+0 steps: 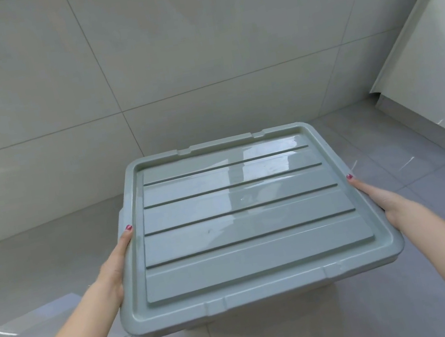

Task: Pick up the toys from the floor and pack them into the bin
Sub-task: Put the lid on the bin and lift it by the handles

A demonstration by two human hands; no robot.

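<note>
The bin (265,308), its lid (242,218) on, is held between both hands above the floor (387,302). The left hand (116,267) and right hand (378,200) are pressed to opposite short sides, thumbs straight; the other fingers are hidden. No toys are seen

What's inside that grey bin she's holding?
That cannot be seen. The ribbed lid covers the whole bin, so any toys inside are hidden. Only the left hand and right hand at its sides show.
</note>
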